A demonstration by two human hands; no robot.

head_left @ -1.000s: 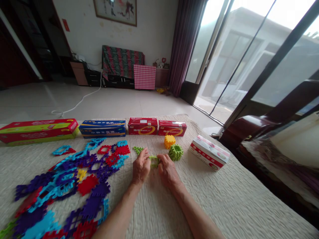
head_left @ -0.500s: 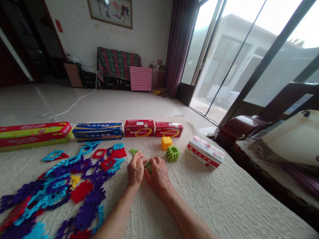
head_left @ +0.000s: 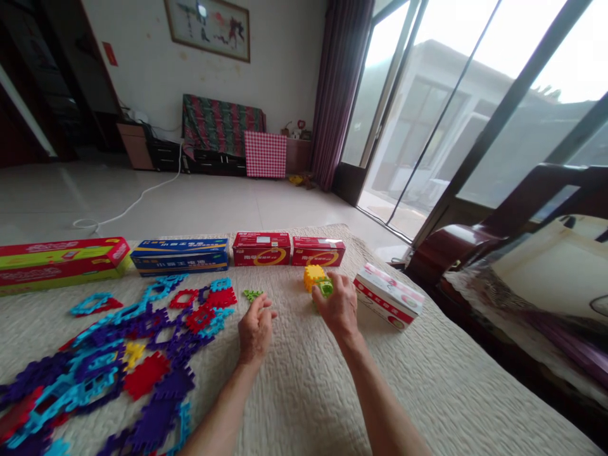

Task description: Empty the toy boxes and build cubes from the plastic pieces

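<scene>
My right hand [head_left: 339,307] is closed around a green cube [head_left: 325,288] built from toothed interlocking plastic pieces. Its open top shows between thumb and fingers, while the hand covers the rest. Just behind it and touching or nearly so stands a similar yellow cube [head_left: 313,277]. On the bedspread to the left rests my left hand [head_left: 256,326], fingers loosely bent and apart, nothing visible in it. A small flat green piece [head_left: 252,295] lies just beyond its fingertips.
Purple, blue, red and yellow pieces [head_left: 147,373] are scattered to the left on the quilted bedspread [head_left: 304,392]. Along the back edge stand a red-and-green box [head_left: 61,263], a blue box [head_left: 180,256] and two red boxes [head_left: 261,249]. A white-and-red box [head_left: 389,296] is at the right.
My right hand has left the green piece both hands were at and moved right onto the green cube. The left hand stays about where it was, its fingers now apart from the right hand.
</scene>
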